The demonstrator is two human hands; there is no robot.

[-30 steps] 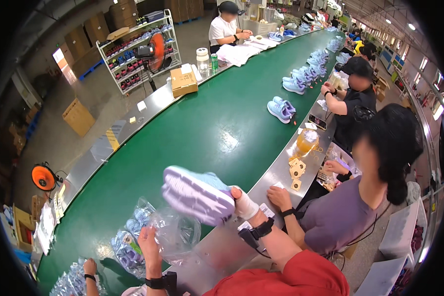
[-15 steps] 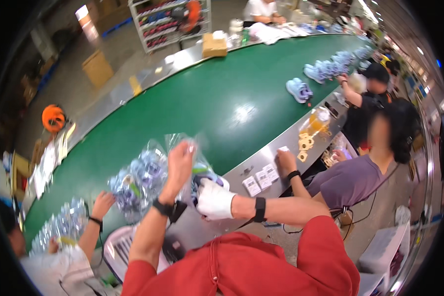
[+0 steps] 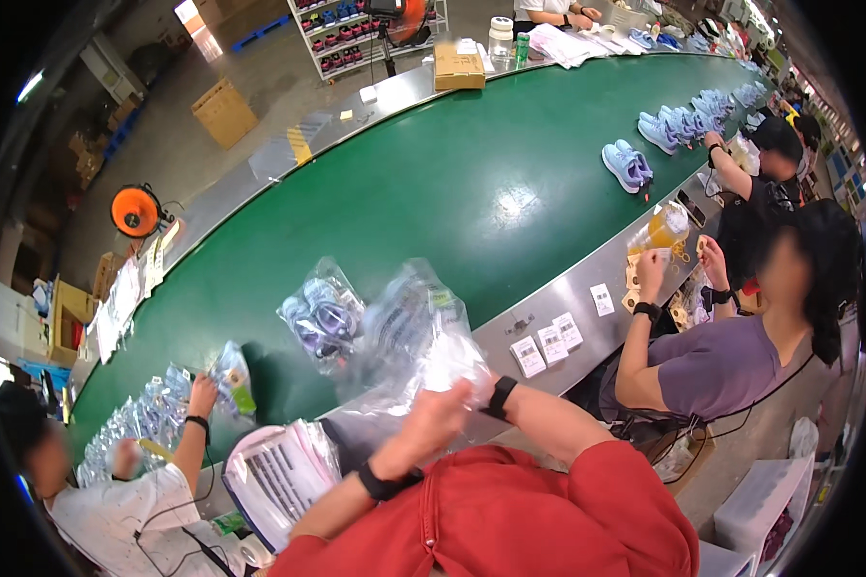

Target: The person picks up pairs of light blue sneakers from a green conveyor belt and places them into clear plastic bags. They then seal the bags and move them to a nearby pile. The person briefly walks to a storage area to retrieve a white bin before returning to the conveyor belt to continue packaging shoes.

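Note:
A clear plastic bag (image 3: 406, 310) bulges in front of me at the near edge of the green belt. Its contents are blurred, and I cannot make out whether shoes lie inside. My left hand (image 3: 435, 415) is bare, with its fingers closed at the near edge of the bag. My right hand (image 3: 452, 363) wears a white glove and lies in or behind the plastic; its fingers are smeared and partly covered. Just left of the bag, a bagged pair of light blue and purple shoes (image 3: 323, 325) rests on the belt.
An unbagged pair of shoes (image 3: 627, 167) stands farther up the belt (image 3: 433, 192). White labels (image 3: 548, 341) lie on the metal edge at right. Co-workers sit on both sides; the left one's hand (image 3: 202, 394) touches a bagged pair. A pink-edged document holder (image 3: 281, 476) is beside my left forearm.
My left hand has come down from its raised position toward my gloved right hand. The bag now spreads over the glove. The co-worker at right has lifted their hands from the labels.

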